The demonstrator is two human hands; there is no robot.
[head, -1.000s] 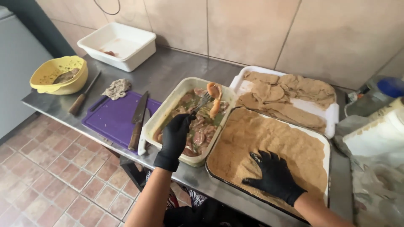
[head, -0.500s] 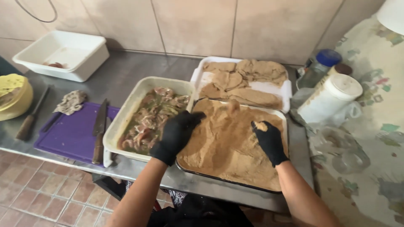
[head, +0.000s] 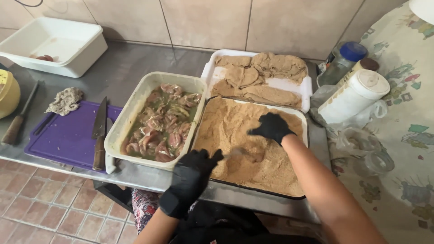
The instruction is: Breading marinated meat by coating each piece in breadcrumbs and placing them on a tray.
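Observation:
Both my hands wear black gloves. My left hand (head: pixel 192 174) hovers at the near left edge of a dark-rimmed tray of breadcrumbs (head: pixel 253 189), fingers curled around a thin grey utensil (head: pixel 236 153), blurred, that looks like a fork and points into the crumbs. My right hand (head: pixel 271 127) rests palm-down on the crumbs in the tray's middle, fingers spread and holding nothing. Left of the tray stands a cream tub (head: pixel 135 108) of raw marinated meat pieces (head: pixel 162 129). Behind, a white tray (head: pixel 278 84) holds several breaded cutlets (head: pixel 271 65).
A purple cutting board (head: pixel 68 135) with a wooden-handled knife (head: pixel 98 135) lies at left, beside a rag-like scrap (head: pixel 65 100) and another wooden-handled tool (head: pixel 18 122). A white tub (head: pixel 68 40) and yellow bowl (head: pixel 7 92) sit far left. A white canister (head: pixel 355 95) and blue-lidded jar (head: pixel 346 58) stand at right.
My left hand left the meat tub and moved right to the crumb tray's near edge. My right hand shifted from the tray's near side to its middle. The camera swung right and closer.

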